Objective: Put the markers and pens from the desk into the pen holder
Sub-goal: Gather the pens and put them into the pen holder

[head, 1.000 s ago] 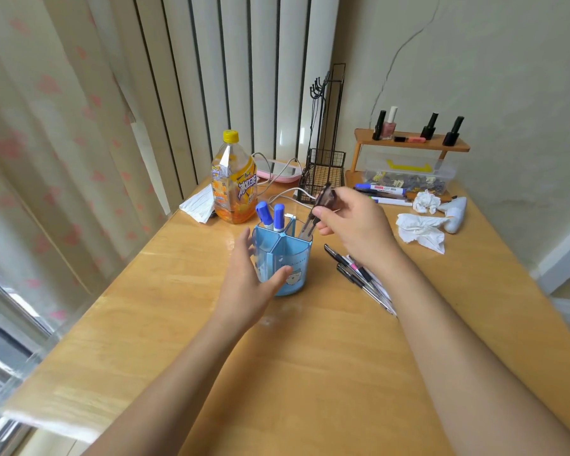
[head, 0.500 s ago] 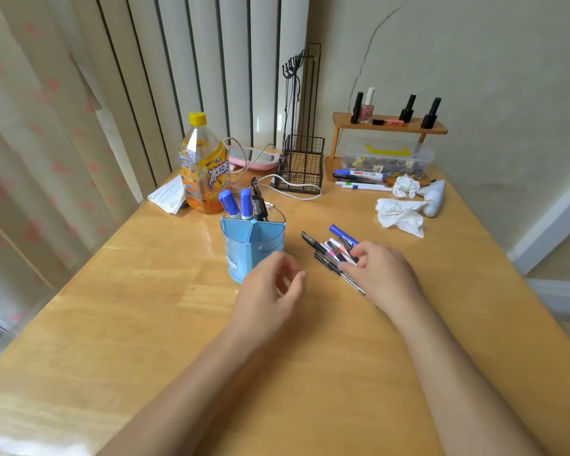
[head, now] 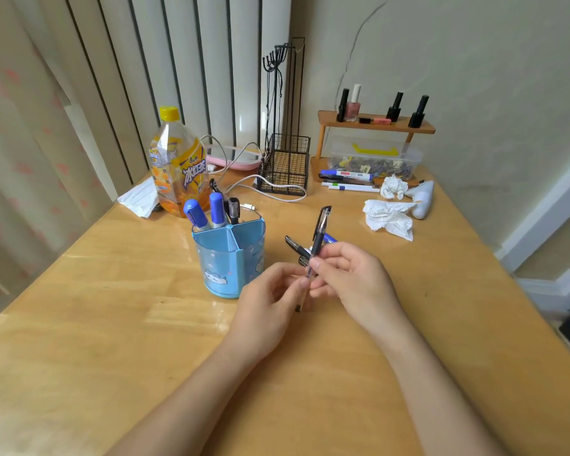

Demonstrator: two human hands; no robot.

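the right hand [head: 352,278] and the left hand [head: 273,297] both pinch one black pen [head: 317,240] just right of the blue pen holder [head: 227,258], cap tilted up and away; the right fingertips grip its middle, the left fingertips its lower end; behind the hands, more pens [head: 295,246] lie on the desk [head: 112,340] right of the holder; two blue markers [head: 216,210] and dark pens stand in the holder's rear compartment; further markers [head: 346,175] lie well beyond it.
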